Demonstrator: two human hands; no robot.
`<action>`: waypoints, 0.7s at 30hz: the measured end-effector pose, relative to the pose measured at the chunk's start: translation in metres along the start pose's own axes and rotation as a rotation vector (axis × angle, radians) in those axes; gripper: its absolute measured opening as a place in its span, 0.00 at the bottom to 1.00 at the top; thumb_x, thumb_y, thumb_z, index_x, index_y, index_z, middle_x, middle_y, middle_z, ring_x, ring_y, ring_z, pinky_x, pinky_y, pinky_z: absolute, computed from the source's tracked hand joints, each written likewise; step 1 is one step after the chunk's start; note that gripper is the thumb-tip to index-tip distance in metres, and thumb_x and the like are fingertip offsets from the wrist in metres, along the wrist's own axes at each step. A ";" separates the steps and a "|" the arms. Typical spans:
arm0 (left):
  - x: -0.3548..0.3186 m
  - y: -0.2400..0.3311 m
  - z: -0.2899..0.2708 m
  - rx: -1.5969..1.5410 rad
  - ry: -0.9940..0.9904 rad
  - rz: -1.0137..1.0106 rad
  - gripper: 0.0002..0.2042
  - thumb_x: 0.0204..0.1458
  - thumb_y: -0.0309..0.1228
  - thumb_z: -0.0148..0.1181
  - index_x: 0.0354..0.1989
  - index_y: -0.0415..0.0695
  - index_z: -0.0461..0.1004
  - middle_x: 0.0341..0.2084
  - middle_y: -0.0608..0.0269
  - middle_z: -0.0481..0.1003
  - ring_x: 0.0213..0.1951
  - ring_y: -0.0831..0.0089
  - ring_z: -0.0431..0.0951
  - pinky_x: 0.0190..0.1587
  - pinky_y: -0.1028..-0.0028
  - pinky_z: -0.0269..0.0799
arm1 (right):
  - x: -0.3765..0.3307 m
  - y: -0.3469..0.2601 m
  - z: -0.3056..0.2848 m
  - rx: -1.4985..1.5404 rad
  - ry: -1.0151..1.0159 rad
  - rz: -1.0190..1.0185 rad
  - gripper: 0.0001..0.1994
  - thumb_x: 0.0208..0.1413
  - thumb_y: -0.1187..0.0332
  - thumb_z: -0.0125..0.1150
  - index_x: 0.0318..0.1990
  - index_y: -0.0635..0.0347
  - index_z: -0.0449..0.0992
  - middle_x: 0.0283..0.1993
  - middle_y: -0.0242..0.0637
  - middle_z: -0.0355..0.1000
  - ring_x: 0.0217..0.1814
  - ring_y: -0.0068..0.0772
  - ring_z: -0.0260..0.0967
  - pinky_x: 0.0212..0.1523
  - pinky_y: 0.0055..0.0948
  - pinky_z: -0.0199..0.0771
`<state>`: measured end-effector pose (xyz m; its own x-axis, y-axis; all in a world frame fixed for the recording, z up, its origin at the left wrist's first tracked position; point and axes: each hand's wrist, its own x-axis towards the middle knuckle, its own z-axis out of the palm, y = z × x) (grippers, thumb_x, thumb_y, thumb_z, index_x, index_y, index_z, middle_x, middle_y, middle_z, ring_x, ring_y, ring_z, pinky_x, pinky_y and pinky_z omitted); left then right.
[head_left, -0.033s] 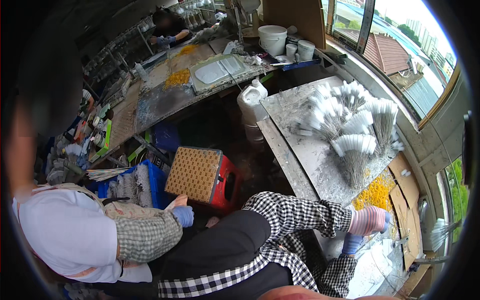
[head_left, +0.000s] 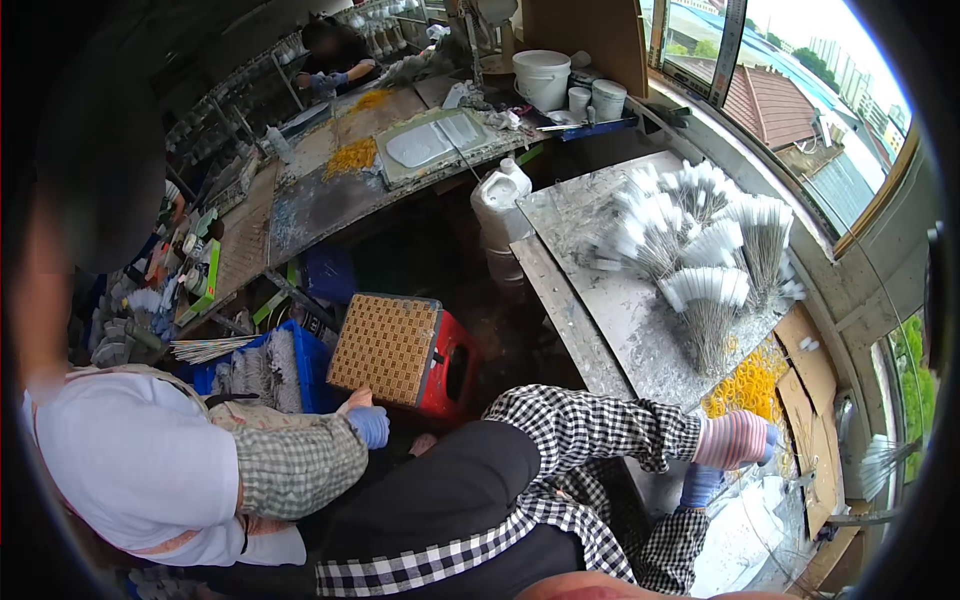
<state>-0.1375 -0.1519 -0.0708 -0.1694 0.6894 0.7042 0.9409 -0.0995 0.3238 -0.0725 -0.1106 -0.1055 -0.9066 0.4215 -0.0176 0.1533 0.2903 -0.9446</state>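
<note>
My left hand, in a striped pink glove with blue at its end, is at the right over the near part of the worktable, beside a heap of yellow rings. Just below it is my right hand in a blue striped glove, partly covered by the left. The fingers of both are hidden, so I cannot see what they hold, if anything. Whitish sheet-like material lies on the table close to the right hand. Farther up the table stand several bundles of thin wire stems with white tips.
To my left sits a co-worker in a white shirt and checked sleeves. A red stool with a patterned top and a blue crate stand between us. White jugs stand by the table. Another person works at the far bench.
</note>
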 end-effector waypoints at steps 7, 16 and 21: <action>-0.017 0.015 -0.021 -0.170 -0.049 0.170 0.04 0.44 0.30 0.59 0.24 0.48 0.71 0.27 0.60 0.71 0.34 0.58 0.78 0.32 0.60 0.75 | -0.023 0.026 0.010 -0.083 0.110 0.032 0.29 0.56 0.68 0.66 0.64 0.61 0.64 0.59 0.38 0.70 0.60 0.31 0.70 0.59 0.30 0.71; -0.022 0.007 -0.029 -0.003 0.076 0.213 0.05 0.42 0.35 0.59 0.22 0.50 0.72 0.28 0.66 0.69 0.34 0.64 0.76 0.30 0.64 0.74 | -0.027 0.100 -0.013 -0.160 0.192 0.046 0.26 0.59 0.69 0.63 0.63 0.61 0.65 0.59 0.39 0.70 0.60 0.32 0.69 0.60 0.29 0.70; -0.004 0.002 -0.004 0.030 0.103 0.218 0.05 0.41 0.35 0.59 0.20 0.51 0.71 0.26 0.65 0.69 0.33 0.64 0.75 0.29 0.63 0.72 | -0.019 0.157 -0.061 -0.223 0.242 0.049 0.24 0.60 0.70 0.61 0.63 0.61 0.65 0.59 0.39 0.70 0.61 0.32 0.68 0.60 0.29 0.70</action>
<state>-0.1362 -0.1580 -0.0705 0.0110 0.5773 0.8165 0.9664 -0.2158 0.1395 -0.0070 -0.0203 -0.2332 -0.7804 0.6239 0.0420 0.3013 0.4341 -0.8490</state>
